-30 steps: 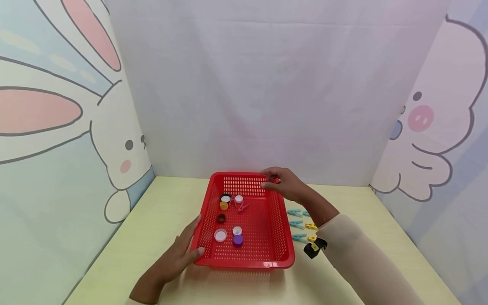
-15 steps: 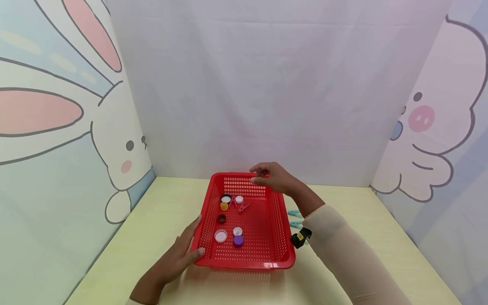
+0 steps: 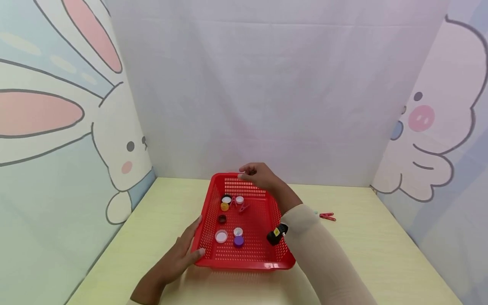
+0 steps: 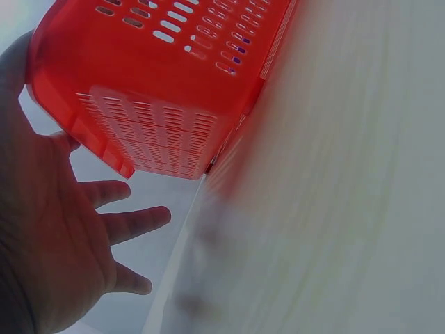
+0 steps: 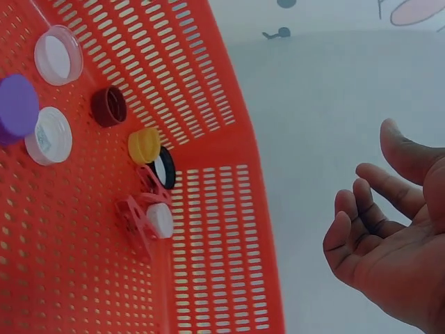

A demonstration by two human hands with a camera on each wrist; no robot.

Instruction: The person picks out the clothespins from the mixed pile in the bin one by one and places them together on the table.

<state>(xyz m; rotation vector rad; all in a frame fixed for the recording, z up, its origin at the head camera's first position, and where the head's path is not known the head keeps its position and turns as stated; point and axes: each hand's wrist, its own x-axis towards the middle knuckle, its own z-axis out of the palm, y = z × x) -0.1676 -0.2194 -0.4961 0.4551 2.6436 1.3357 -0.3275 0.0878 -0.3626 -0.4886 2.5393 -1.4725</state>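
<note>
A red plastic basket (image 3: 253, 265) stands on the table. My left hand (image 3: 175, 254) rests against its left side, thumb and index finger over the rim; in the left wrist view the other fingers of that hand (image 4: 62, 229) spread straight beside the wall. At the far rim, my right hand (image 3: 261, 176) hovers with loosely bent fingers. In the right wrist view the right hand (image 5: 396, 236) holds nothing and is apart from the basket. Inside lie several bottle caps, among them a purple cap (image 3: 238, 242), a brown cap (image 3: 222, 219) and a yellow cap (image 3: 225, 206), plus red clothespins (image 3: 243, 208).
A red clothespin (image 3: 328, 216) lies on the pale yellow table (image 3: 366, 228) to the right of the basket, partly near my right sleeve (image 3: 320, 250). A white cloth wall (image 3: 251, 93) rises at the back, with cartoon-printed panels on both sides.
My right hand has moved left along the far rim. Its sleeve now covers the blue and yellow clothespins on the table almost wholly and uncovers a red one. The left hand stays put.
</note>
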